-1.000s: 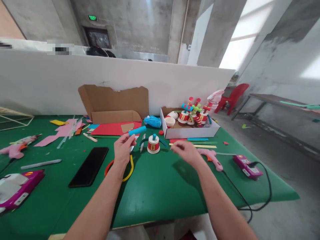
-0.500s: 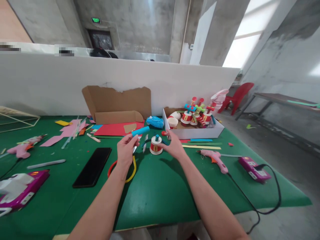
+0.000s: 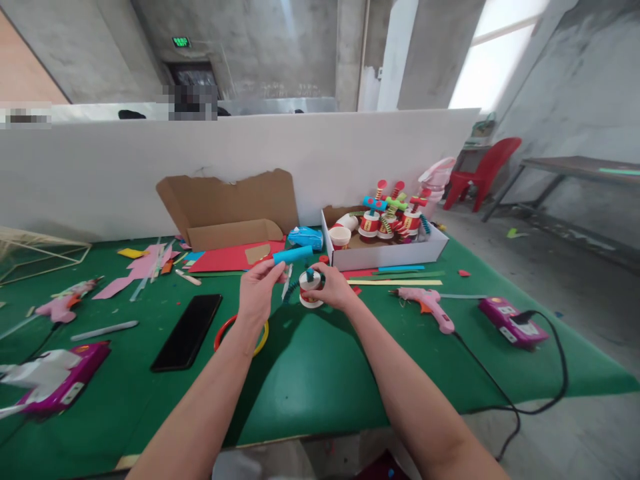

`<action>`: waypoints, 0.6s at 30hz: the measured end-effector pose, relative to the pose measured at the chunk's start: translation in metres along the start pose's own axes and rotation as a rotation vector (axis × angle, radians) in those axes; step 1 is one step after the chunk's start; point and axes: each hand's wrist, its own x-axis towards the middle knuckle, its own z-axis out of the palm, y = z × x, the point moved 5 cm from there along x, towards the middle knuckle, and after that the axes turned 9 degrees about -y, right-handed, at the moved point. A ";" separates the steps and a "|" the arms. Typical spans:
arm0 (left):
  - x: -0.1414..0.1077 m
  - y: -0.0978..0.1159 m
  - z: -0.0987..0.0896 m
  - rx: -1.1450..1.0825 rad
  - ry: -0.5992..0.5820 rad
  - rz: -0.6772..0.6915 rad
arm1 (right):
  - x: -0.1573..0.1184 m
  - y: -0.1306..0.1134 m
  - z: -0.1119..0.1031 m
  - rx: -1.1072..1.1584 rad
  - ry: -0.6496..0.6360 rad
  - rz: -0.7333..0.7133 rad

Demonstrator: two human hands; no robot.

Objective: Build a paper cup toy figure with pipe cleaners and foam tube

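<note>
My left hand (image 3: 257,290) pinches a blue paper tube (image 3: 294,255) by its left end and holds it above the table. To its right, my right hand (image 3: 333,285) has its fingers closed around the side of a small red and white paper cup (image 3: 310,288) that stands upside down on the green tabletop. A dark teal piece (image 3: 311,275) sticks up from the cup's top, and a dark coiled paper arm (image 3: 291,291) juts from its left side. Under my left wrist lies a red and yellow ring (image 3: 263,339).
A white box (image 3: 390,253) at the back right holds several finished cup figures. Pink glue guns (image 3: 429,307) lie on both sides, the right one corded near a purple power strip (image 3: 513,323). A black phone (image 3: 187,332) and paper scraps (image 3: 143,265) lie to the left.
My right hand has closed in from the right and taken hold of the cup. The blue tube has moved slightly right, toward the space above the cup. The camera view has shifted a little.
</note>
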 end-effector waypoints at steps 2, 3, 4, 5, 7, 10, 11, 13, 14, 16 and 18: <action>0.005 -0.001 0.007 0.044 -0.026 0.023 | -0.005 0.004 -0.003 0.041 -0.003 -0.004; 0.008 -0.002 0.011 0.073 -0.035 0.038 | -0.007 0.006 -0.005 0.065 0.001 -0.005; 0.012 -0.003 0.013 0.101 -0.042 0.052 | -0.008 0.008 -0.008 0.104 0.008 -0.006; 0.015 -0.005 0.016 0.125 -0.044 0.062 | -0.009 0.011 -0.012 0.160 0.028 -0.007; 0.020 -0.009 0.018 0.151 -0.051 0.083 | -0.010 0.018 -0.023 0.312 0.113 -0.013; 0.023 -0.014 0.019 0.189 -0.072 0.128 | -0.011 0.027 -0.038 0.513 0.305 -0.032; 0.023 -0.016 0.019 0.204 -0.079 0.140 | -0.011 0.028 -0.041 0.564 0.354 -0.035; 0.022 -0.019 0.017 0.225 -0.087 0.145 | -0.011 0.030 -0.042 0.666 0.395 -0.023; 0.021 -0.021 0.015 0.228 -0.087 0.141 | -0.010 0.030 -0.040 0.715 0.396 -0.015; 0.020 -0.023 0.013 0.225 -0.086 0.132 | -0.009 0.027 -0.036 0.782 0.381 0.007; 0.019 -0.023 0.012 0.234 -0.106 0.138 | -0.008 0.024 -0.032 0.807 0.373 0.027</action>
